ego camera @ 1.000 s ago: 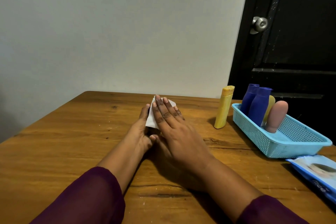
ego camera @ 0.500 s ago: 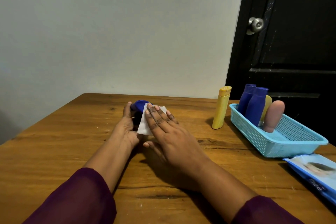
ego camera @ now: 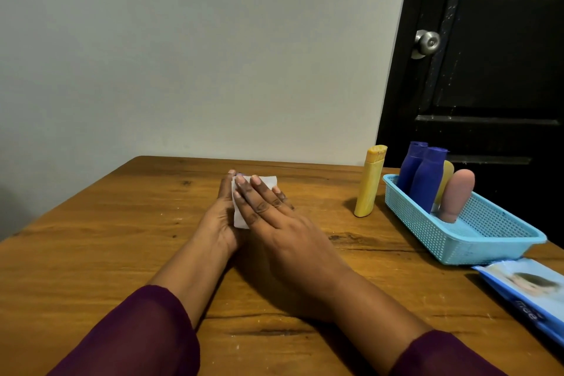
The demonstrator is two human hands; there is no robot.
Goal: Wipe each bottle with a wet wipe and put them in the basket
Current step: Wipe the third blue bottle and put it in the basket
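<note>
My left hand (ego camera: 220, 217) grips a blue bottle low over the table's middle; only a sliver of the blue bottle (ego camera: 239, 174) shows past the fingertips. My right hand (ego camera: 274, 223) lies flat over it, pressing a white wet wipe (ego camera: 241, 217) against the bottle. A yellow bottle (ego camera: 370, 181) stands upright on the table just left of the light blue basket (ego camera: 488, 241). In the basket lean two blue bottles (ego camera: 427, 180), a yellow one (ego camera: 446, 175) and a pink one (ego camera: 457, 195).
A blue pack of wet wipes (ego camera: 528, 293) lies at the table's right edge in front of the basket. The wooden table (ego camera: 106, 238) meets a grey wall at the back. A black door with a round knob (ego camera: 427, 42) stands behind the basket.
The blue bottle's end, showing half a second ago, is covered again by the wipe and my right hand, which slid forward over it. Both hands shifted slightly right.
</note>
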